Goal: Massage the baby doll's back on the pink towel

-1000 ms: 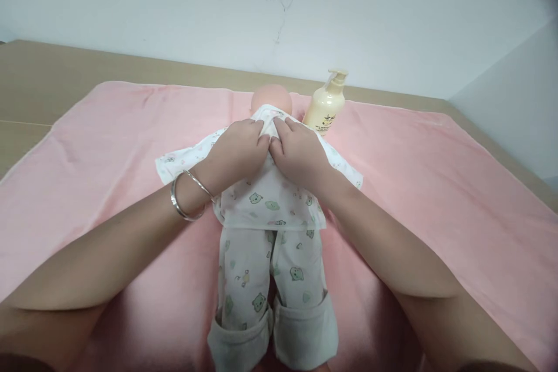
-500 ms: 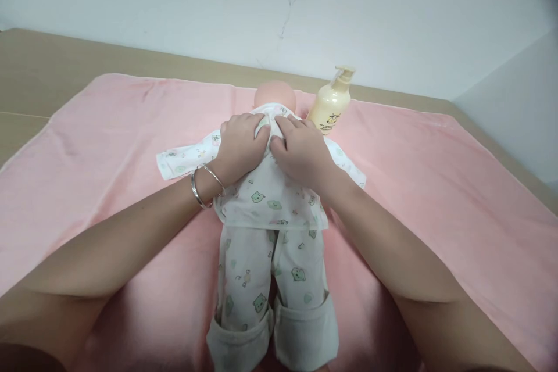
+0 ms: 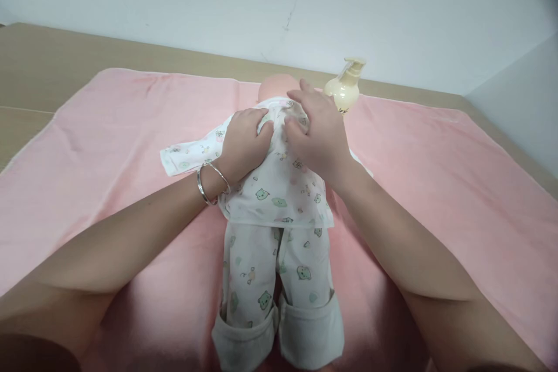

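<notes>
A baby doll (image 3: 279, 86) lies along the middle of the blanket, its rounded head away from me. It wears a white printed top (image 3: 279, 200) and matching trousers (image 3: 304, 261) with wide turned-up cuffs. My left hand (image 3: 248, 139) rests open on the left side of the doll's upper body, fingers spread over the cloth. My right hand (image 3: 322, 133) is above the right shoulder, open, with thumb and fingers apart; it appears lifted off the top. Behind it stands a pale yellow pump bottle (image 3: 342, 93), its lower part hidden by that hand.
A pink blanket (image 3: 117, 128) is spread over a wooden surface (image 3: 56, 52). At the back rises a white wall (image 3: 196, 6) with cracks in it. The doll's left-hand sleeve (image 3: 183, 157) lies stretched out sideways on the blanket.
My right hand has risen off the doll's top and moved slightly up and right, its fingers spreading. My left hand stays on the top. The whole view has shifted slightly.
</notes>
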### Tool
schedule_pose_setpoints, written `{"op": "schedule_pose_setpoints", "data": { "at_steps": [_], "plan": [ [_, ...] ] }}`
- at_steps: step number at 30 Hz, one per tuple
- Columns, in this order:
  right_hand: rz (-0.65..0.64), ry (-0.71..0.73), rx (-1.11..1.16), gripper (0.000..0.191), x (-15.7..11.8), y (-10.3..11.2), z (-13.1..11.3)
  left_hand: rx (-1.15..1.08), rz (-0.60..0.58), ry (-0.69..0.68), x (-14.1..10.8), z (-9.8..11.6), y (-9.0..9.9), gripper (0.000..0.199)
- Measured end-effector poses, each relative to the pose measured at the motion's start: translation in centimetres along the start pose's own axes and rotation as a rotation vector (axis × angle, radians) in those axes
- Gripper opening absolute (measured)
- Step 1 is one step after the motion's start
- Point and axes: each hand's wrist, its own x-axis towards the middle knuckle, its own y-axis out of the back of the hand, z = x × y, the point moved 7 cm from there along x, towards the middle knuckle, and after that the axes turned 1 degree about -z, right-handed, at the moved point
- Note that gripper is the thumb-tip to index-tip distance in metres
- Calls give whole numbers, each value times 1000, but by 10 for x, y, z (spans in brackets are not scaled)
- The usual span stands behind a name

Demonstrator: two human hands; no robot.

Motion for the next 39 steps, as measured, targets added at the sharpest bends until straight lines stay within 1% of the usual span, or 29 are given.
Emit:
{"op": "schedule_pose_setpoints", "data": {
  "at_steps": [2, 5, 6, 7, 9, 11, 12, 14, 16, 20, 21, 26, 28, 32, 34, 37, 38, 39],
  "plan": [
    [-31, 3, -11, 48, -2, -6, -2, -20, 11, 10, -1, -1, 1, 45],
    [-158, -15, -8, 48, -5, -19, -3, -61, 25, 23, -2, -3, 1, 47],
    [-170, -23, 2, 50, -5, -20, -2, -71, 25, 23, -3, -3, 0, 48],
    [-156, -30, 11, 52, -5, -18, -2, -78, 23, 21, -3, -3, 0, 48],
    [-82, -38, 22, 55, -5, -12, -1, -83, 21, 19, -2, -3, 0, 48],
    [-34, -37, 16, 55, -5, -10, -1, -78, 22, 23, -2, -3, 0, 49],
    [-43, -33, 10, 54, -6, -12, -2, -74, 25, 26, -2, -4, 0, 49],
    [-99, -25, 9, 50, -8, -18, -4, -67, 28, 29, -2, -4, 0, 49],
    [-136, -20, 32, 50, -8, -19, -5, -64, 30, 29, -2, -4, 1, 48],
    [-79, -23, 86, 58, -7, -6, -4, -66, 20, 33, -3, -3, 0, 48],
    [-73, -27, 83, 59, -7, -5, -5, -66, 17, 33, -3, -3, 0, 48],
    [-166, -60, 34, 59, -10, -22, -8, -54, 31, 29, -2, -4, 0, 48],
    [-160, -65, 58, 60, -9, -20, -9, -56, 29, 28, -1, -4, 0, 49],
    [-97, -90, 78, 64, -6, -9, -4, -63, 18, 32, -2, -4, 0, 49],
    [-102, -58, 59, 59, -6, -13, -3, -64, 21, 34, -2, -4, 1, 49],
    [-167, -6, 38, 49, -4, -22, -5, -64, 26, 33, -2, -4, 0, 49],
    [-176, -6, 37, 48, -3, -19, -6, -67, 26, 32, -2, -4, 0, 49],
    [-168, -17, 39, 49, -1, -11, -6, -72, 25, 31, -2, -5, 0, 49]
  ]
}}
